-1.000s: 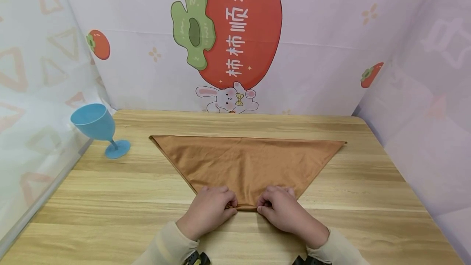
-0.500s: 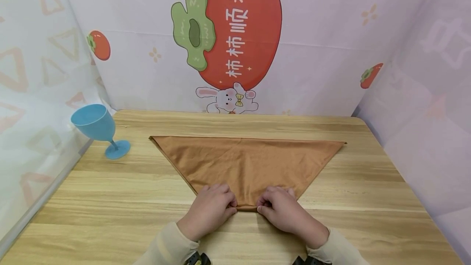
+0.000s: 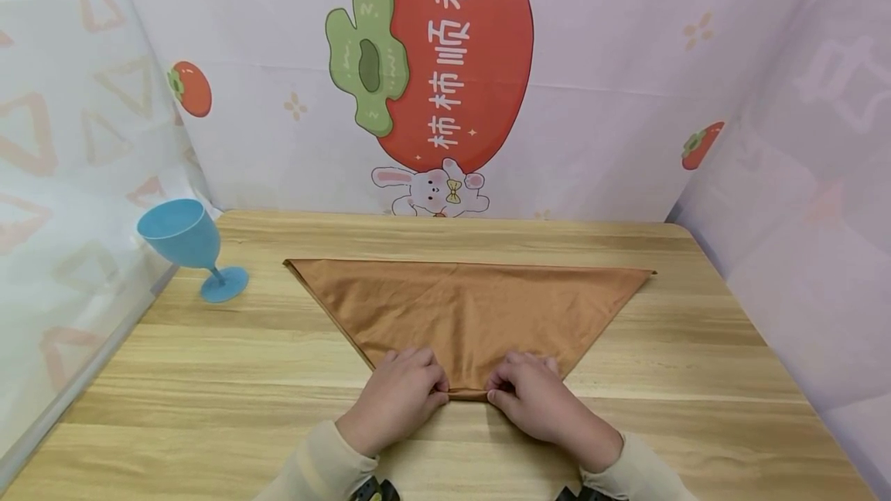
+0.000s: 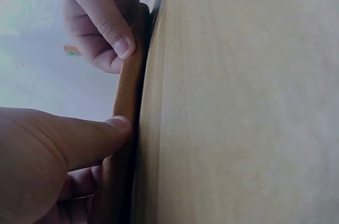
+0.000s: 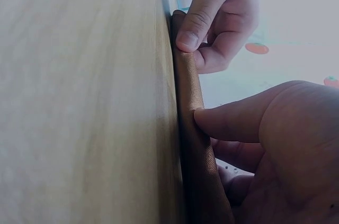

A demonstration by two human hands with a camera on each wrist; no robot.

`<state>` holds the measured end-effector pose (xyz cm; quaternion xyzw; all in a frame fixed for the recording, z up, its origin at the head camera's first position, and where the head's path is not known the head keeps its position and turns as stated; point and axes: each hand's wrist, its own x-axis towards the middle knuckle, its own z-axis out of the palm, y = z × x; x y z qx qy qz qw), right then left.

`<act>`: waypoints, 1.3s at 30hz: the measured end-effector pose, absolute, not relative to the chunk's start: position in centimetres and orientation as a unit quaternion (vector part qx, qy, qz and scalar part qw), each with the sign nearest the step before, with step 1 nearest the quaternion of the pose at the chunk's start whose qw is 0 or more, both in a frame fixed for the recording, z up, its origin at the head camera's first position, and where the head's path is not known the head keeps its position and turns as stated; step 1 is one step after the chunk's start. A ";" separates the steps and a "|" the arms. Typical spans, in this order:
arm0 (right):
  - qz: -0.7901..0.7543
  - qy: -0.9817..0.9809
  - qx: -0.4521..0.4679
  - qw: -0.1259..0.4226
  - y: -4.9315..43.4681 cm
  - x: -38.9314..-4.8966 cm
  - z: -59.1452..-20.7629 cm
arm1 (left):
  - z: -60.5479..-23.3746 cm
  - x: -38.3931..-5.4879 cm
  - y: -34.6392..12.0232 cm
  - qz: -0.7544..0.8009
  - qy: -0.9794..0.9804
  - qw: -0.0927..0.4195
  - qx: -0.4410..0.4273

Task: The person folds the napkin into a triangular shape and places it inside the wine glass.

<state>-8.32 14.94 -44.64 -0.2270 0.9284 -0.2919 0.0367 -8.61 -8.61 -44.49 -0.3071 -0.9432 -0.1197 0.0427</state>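
Note:
A brown cloth (image 3: 455,315) lies flat on the wooden table, its long straight edge at the back and its sides narrowing toward the person. Its short near edge is turned over into a thin fold (image 4: 124,89). On the left part of that fold, my left hand (image 3: 400,393) pinches the cloth between thumb and curled fingers. My right hand (image 3: 539,400) pinches the same fold a short way to the right. Both wrist views show the thumbs pressed on the folded edge, with some fingertips hidden behind the cloth.
A blue plastic goblet (image 3: 184,238) stands at the table's back left. The wooden table (image 3: 696,377) extends on both sides of the cloth. White printed sheets (image 3: 599,138) hang behind and along both sides.
The hands and cloth hold nearly the same place. Only the whole head view has shifted slightly downward.

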 end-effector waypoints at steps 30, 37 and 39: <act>-0.292 0.927 -0.232 0.046 15.0 -8.4 -44.5 | -44.4 -8.6 -8.7 -0.152 -0.943 0.012 -0.297; -0.282 0.930 -0.233 0.042 15.1 -8.5 -44.6 | -44.4 -8.7 -8.6 -0.149 -0.943 0.010 -0.296; -0.281 0.930 -0.233 0.041 15.1 -8.6 -44.7 | -44.4 -8.7 -8.7 -0.148 -0.944 0.010 -0.296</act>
